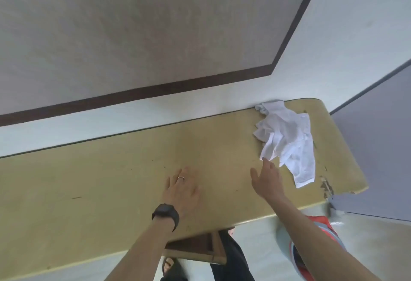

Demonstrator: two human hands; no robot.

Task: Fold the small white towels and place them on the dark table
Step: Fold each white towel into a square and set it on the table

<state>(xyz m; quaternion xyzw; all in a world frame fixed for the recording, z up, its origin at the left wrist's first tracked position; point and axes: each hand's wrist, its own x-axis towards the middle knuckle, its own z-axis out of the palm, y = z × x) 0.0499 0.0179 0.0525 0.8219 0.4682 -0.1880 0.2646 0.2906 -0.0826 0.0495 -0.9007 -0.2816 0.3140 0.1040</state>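
Observation:
A crumpled heap of small white towels (pixel 285 140) lies at the far right end of a long yellowish wooden table (pixel 111 180). My right hand (pixel 268 177) reaches out over the table with straight fingers, its fingertips at the lower left edge of the heap. My left hand (pixel 181 188), with a ring and a black wristband, rests flat on the tabletop left of the right hand, holding nothing. No dark table is in view.
A white wall (pixel 155 107) runs along the table's far edge. The table's right end is rounded and chipped at the near corner (pixel 327 188). A red and blue basket (pixel 320 240) sits on the floor under my right arm. A wooden stool (pixel 195 249) stands below the near edge.

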